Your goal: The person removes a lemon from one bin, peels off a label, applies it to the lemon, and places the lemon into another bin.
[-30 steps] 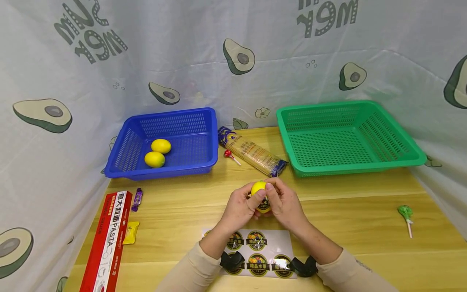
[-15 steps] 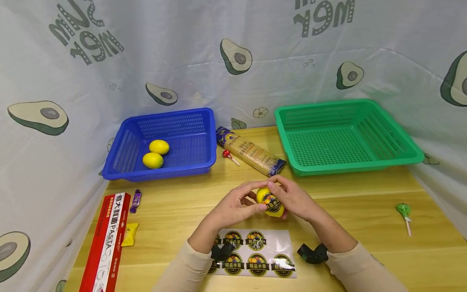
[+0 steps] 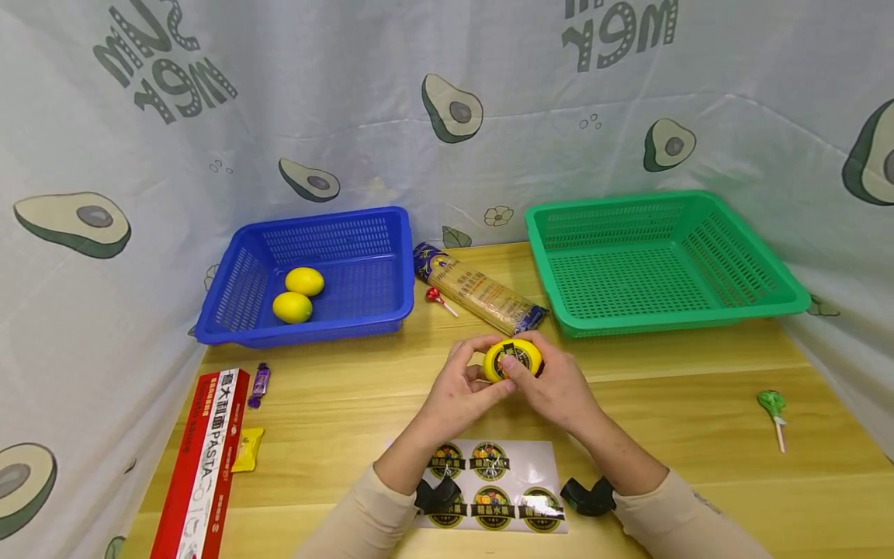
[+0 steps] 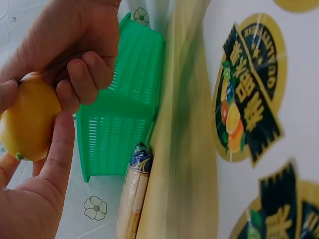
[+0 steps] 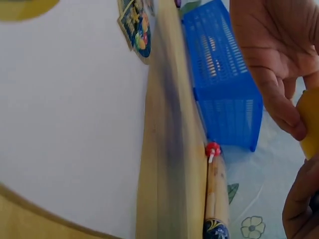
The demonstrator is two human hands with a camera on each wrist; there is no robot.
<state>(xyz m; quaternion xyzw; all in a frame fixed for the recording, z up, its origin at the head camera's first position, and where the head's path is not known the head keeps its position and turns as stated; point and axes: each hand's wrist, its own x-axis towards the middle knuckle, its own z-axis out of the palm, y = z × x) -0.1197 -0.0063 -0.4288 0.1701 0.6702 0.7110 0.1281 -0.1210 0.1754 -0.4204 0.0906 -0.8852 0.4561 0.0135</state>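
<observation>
A yellow lemon (image 3: 534, 354) is held over the wooden table, between both hands. It lies nearly sideways in the head view, a round black-and-gold fruit sticker (image 3: 504, 359) on its upper face. My left hand (image 3: 450, 396) grips its left end between fingers and thumb. From the other side my right hand (image 3: 562, 392) holds it, thumb pressed onto the sticker. The left wrist view shows the lemon's green-tipped end (image 4: 19, 156) and bare skin, with fingers from both hands around it. Below the hands lies a white sheet of matching stickers (image 3: 524, 466), partly covered by the left wrist.
A blue basket (image 3: 356, 322) with two lemons stands back left, a green basket (image 3: 670, 317) back right. Between them lie a pasta packet (image 3: 482, 291) and a red lollipop (image 3: 434, 295). A red pasta box (image 3: 202, 466) and wrapped candies (image 3: 259, 386) lie left, a green lollipop (image 3: 771, 402) right.
The lemon has been turned from upright to tilted to nearly sideways, sticker facing up. My right thumb has come onto the sticker, and the left fingers have shifted round the lemon's end.
</observation>
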